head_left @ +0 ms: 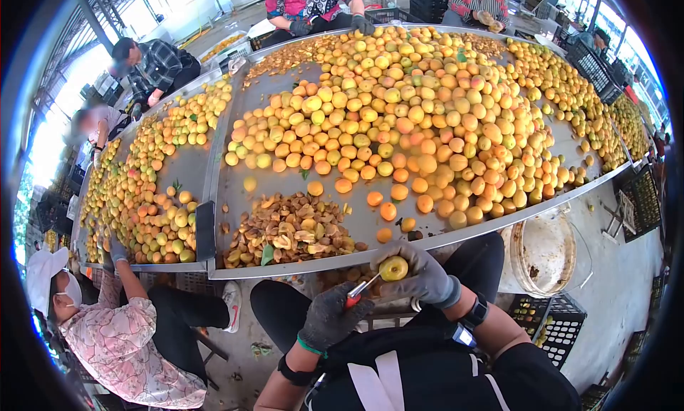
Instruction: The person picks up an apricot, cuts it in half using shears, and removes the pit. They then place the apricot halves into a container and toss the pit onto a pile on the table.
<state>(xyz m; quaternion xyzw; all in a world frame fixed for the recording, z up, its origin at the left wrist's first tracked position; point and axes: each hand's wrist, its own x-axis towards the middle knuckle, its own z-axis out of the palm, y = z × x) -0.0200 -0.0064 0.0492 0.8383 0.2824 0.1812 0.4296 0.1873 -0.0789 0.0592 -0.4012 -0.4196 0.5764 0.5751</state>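
My gloved left hand (pixel 332 318) is closed around a tool with a red handle (pixel 353 298) and a narrow metal shaft (pixel 367 284). The shaft's tip reaches the side of a yellow apricot (pixel 393 269). That apricot is gripped in the fingers of my right hand (pixel 422 275), also in a dark grey glove. Both hands are over my lap, just in front of the table's near edge. Beyond them, a heap of split apricot pieces (pixel 292 229) lies on the metal table (pixel 271 179), with a few whole apricots (pixel 387 211) to its right.
A large pile of whole apricots (pixel 427 119) covers much of the table. A stained white bucket (pixel 543 254) stands at my right beside a black crate (pixel 563 330). A person in a pink floral top (pixel 125 340) sits on my left; other people sit around the far side.
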